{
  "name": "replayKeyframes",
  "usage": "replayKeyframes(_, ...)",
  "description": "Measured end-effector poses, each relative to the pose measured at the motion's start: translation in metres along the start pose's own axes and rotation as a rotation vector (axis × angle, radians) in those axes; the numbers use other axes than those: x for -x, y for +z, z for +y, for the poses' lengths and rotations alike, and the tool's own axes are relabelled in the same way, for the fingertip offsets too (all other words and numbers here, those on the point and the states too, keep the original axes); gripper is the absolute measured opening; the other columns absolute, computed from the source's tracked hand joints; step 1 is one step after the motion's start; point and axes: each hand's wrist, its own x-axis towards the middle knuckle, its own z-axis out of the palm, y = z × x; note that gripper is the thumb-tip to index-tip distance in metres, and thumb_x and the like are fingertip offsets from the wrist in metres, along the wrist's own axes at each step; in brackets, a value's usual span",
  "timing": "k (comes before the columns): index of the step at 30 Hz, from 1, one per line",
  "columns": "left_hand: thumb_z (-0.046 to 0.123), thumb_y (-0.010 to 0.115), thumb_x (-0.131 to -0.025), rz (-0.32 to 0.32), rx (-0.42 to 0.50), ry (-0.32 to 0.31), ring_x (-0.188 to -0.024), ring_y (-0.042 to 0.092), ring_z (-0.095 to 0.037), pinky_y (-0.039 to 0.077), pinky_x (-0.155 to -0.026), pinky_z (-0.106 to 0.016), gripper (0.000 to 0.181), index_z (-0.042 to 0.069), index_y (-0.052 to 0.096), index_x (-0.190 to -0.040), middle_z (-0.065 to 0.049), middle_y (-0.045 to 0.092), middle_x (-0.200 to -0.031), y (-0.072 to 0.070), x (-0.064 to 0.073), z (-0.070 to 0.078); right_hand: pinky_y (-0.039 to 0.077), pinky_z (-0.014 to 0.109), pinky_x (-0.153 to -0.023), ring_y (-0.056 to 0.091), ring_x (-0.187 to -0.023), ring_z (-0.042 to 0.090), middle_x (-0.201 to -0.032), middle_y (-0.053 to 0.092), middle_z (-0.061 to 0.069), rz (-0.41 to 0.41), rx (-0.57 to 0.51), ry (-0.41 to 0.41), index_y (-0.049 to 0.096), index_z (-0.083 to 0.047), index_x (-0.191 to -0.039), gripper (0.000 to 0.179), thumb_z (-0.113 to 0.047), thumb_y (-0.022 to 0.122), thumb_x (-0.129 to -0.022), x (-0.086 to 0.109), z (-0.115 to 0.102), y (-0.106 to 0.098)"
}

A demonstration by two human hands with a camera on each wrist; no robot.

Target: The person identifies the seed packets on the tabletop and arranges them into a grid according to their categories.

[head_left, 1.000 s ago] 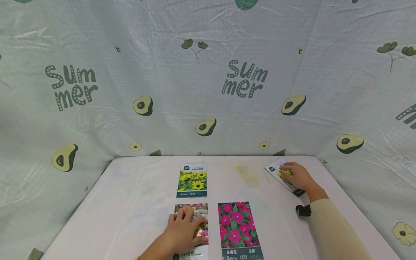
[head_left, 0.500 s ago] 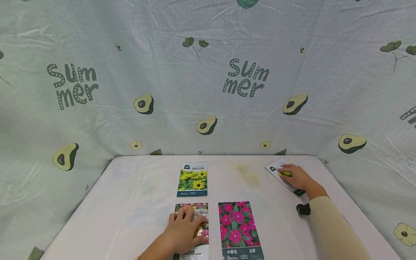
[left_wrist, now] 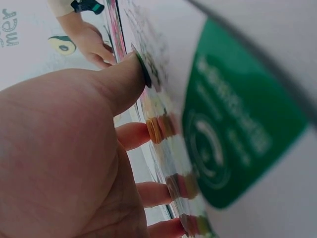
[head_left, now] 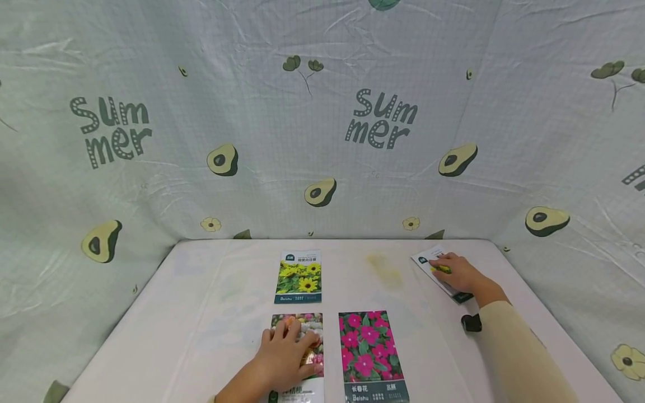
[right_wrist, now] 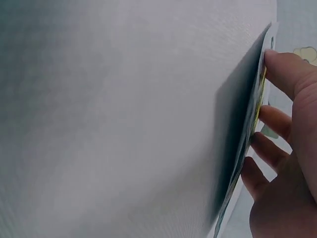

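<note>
My left hand (head_left: pixel 283 357) rests with spread fingers on a seed packet of mixed pink and white blooms (head_left: pixel 313 386) at the table's front. In the left wrist view its fingertips touch the packet's printed face. My right hand (head_left: pixel 459 274) lies on a slanted seed packet with yellow flowers (head_left: pixel 421 259) at the far right, covering much of its picture. The right wrist view shows thumb and fingertips against that packet's face (right_wrist: pixel 253 116). Between the hands lies a packet of magenta flowers (head_left: pixel 370 347). Behind the left hand is a sunflower seed packet (head_left: pixel 298 280).
The white table (head_left: pixel 211 324) ends at a hanging cloth (head_left: pixel 272 134) printed with avocados and "summer". A yellowish stain (head_left: pixel 384 271) marks the tabletop. A small black object (head_left: pixel 471 323) sits at the right wrist beside the beige sleeve (head_left: pixel 521 358).
Both hands stay on their packets. The right fingers have shifted slightly over the yellow-flower packet. The whole head view has moved a little.
</note>
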Motion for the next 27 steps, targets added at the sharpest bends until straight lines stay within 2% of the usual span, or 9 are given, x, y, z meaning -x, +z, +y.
replayKeyframes(11, 0.062, 0.064, -0.092, 0.009, 0.015, -0.006, -0.136, 0.037, -0.043, 0.034, -0.097, -0.066, 0.055, 0.034, 0.055, -0.139, -0.012, 0.047, -0.142, 0.003, -0.002, -0.003, 0.039, 0.071, -0.101, 0.044, -0.123, 0.049, -0.146, 0.042, 0.033, -0.005, 0.053, 0.005, 0.053, -0.009, -0.148, 0.052, -0.037, 0.058, -0.104, 0.001, -0.007, -0.005)
replayKeyframes(16, 0.063, 0.063, -0.092, 0.023, 0.012, 0.002, -0.135, 0.038, -0.042, 0.034, -0.096, -0.066, 0.056, 0.035, 0.055, -0.139, -0.011, 0.048, -0.141, 0.006, -0.002, -0.004, 0.04, 0.071, -0.101, 0.044, -0.122, 0.048, -0.142, 0.044, 0.031, -0.021, 0.045, 0.01, 0.054, -0.009, -0.146, 0.049, -0.035, 0.057, -0.105, 0.005, -0.012, -0.01)
replayKeyframes(23, 0.063, 0.064, -0.092, -0.001, 0.028, -0.007, -0.136, 0.037, -0.043, 0.033, -0.097, -0.068, 0.057, 0.034, 0.056, -0.139, -0.012, 0.047, -0.142, 0.0, 0.0, -0.001, 0.04, 0.069, -0.1, 0.044, -0.121, 0.047, -0.14, 0.043, 0.029, -0.045, 0.04, 0.026, 0.053, -0.009, -0.146, 0.049, -0.037, 0.055, -0.106, 0.006, -0.015, -0.009)
replayKeyframes(27, 0.064, 0.064, -0.092, 0.005, 0.019, -0.008, -0.136, 0.037, -0.043, 0.034, -0.098, -0.067, 0.057, 0.034, 0.055, -0.139, -0.012, 0.047, -0.142, 0.003, 0.0, -0.002, 0.038, 0.069, -0.101, 0.043, -0.122, 0.047, -0.14, 0.042, 0.029, -0.049, 0.049, 0.033, 0.052, -0.01, -0.147, 0.05, -0.039, 0.053, -0.106, 0.005, -0.013, -0.007)
